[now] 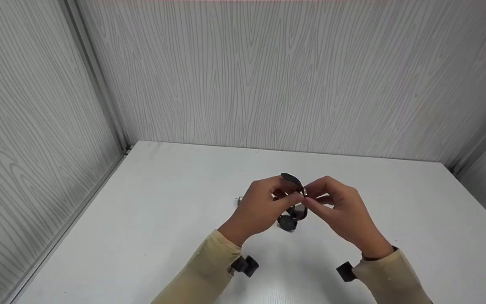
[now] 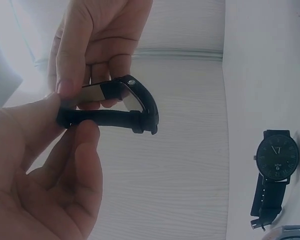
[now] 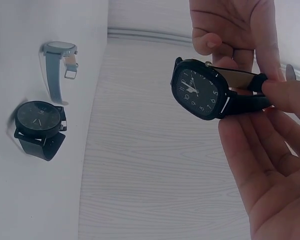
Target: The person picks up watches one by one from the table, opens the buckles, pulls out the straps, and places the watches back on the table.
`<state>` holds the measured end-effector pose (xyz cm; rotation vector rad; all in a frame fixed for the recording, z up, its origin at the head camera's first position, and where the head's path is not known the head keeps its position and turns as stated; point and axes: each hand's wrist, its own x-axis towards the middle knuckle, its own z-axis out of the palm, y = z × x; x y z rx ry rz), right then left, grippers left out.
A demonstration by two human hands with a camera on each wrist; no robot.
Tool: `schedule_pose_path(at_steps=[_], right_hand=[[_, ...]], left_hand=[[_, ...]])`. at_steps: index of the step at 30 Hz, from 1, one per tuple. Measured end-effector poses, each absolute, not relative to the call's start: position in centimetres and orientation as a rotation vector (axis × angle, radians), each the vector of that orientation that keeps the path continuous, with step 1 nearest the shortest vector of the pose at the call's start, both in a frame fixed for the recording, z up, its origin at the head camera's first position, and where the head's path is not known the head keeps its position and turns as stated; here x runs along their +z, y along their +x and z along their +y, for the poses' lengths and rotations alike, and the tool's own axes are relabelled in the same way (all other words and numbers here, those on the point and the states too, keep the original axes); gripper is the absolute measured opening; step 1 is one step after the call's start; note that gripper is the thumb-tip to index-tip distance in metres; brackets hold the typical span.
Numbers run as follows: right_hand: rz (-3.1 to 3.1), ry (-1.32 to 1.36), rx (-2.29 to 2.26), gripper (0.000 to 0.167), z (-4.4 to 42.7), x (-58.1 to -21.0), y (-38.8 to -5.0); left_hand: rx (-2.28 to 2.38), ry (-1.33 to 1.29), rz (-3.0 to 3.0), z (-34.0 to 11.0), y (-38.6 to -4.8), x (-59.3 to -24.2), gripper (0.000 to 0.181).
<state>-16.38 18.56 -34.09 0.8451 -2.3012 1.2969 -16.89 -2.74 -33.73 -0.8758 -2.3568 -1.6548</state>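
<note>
Above the table, both hands pinch the strap of a black wristwatch with a squarish dial. My left hand has its thumb and fingers on the strap, one end of which sticks up past them in the head view. Opposite it, my right hand pinches the strap with thumb and fingertips. The strap is bent into a loop; fingers hide where its ends meet. Below the held watch, a round black watch lies on the table. A grey-blue watch lies near it, mostly hidden behind my left hand in the head view.
The white table is bounded by a wood-grain back panel and a similar left panel. Small black blocks are fixed at both wrists, beside the beige sleeves.
</note>
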Motion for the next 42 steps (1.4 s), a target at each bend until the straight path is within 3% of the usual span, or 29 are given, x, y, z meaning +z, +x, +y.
schedule_pose_path(at_steps=[27,42], right_hand=[[-2.361,0.852,1.288,0.018,18.5,-34.3,-16.7],[-2.398,0.638,1.280,0.010,19.2,-34.5,-16.9]], left_hand=[[-1.872,-0.820,-2.198,-4.2,-17.5,-33.2,0.026],[-1.858,-0.677,-2.128,-3.5,-18.4,-34.6,0.028]])
